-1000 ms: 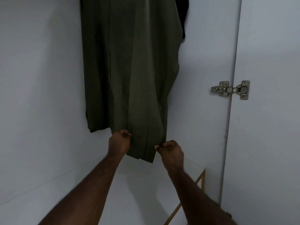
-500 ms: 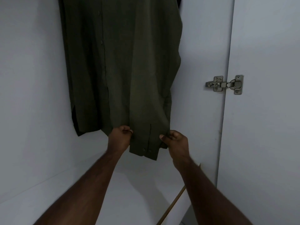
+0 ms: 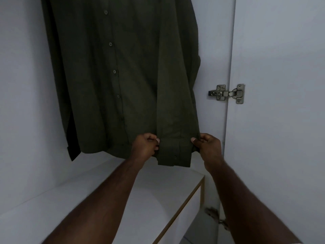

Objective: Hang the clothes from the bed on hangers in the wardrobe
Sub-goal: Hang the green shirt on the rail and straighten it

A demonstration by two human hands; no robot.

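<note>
Dark green shirt (image 3: 123, 76) already hanging inside the wardrobe, filling the upper centre of the frame; hanger and rail out of view above. Left hand (image 3: 146, 147) and right hand (image 3: 207, 147) each pinching the sleeve cuff (image 3: 175, 152) at centre, just above the white shelf (image 3: 105, 191). Probably only straightening left for this garment. Bed and remaining clothes unseen.

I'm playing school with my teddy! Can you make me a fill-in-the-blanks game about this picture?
1. The hanging shirt is dark ____.
2. Both hands, left hand and right hand, pinch the shirt's ____.
3. The metal ____ joins the wardrobe door to the side panel.

Missing words: green; cuff; hinge
</note>
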